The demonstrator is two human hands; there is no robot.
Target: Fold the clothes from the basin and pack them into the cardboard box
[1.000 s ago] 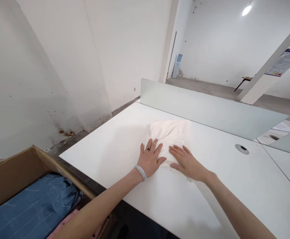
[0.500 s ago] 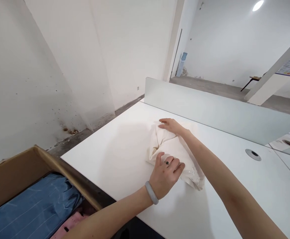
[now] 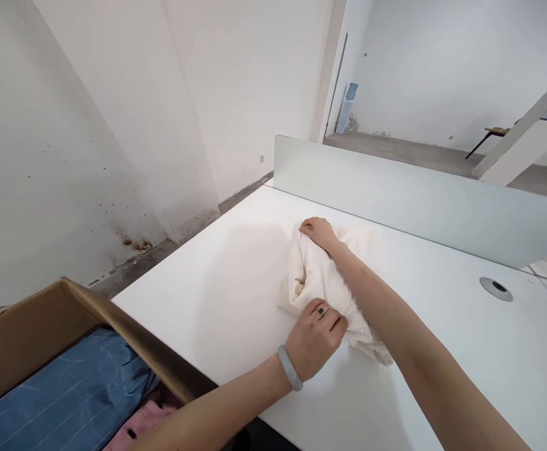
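A folded cream cloth [image 3: 311, 275], perhaps a garment, lies bunched on the white table [image 3: 235, 269]. Clear, shiny plastic shows at its near right end. My left hand [image 3: 317, 335], with a ring and a grey bangle, is closed on the cloth's near edge, its fingertips partly hidden. At the far edge my right hand [image 3: 319, 232] pinches the cloth between thumb and fingers, and my right forearm crosses over its right side. Between the two hands the cloth forms a loose fold with a small opening on its left.
At the lower left stands an open cardboard box [image 3: 85, 307] holding a blue striped packet [image 3: 66, 394] and a pink item [image 3: 141, 423]. A frosted divider [image 3: 395, 188] runs along the table's far edge. To the right is a cable hole [image 3: 496, 289].
My right fingers have gone from stretched out to pinching the far edge. My left fingers have closed tighter on the near edge. The cloth's left side has been drawn up. The view has shifted slightly.
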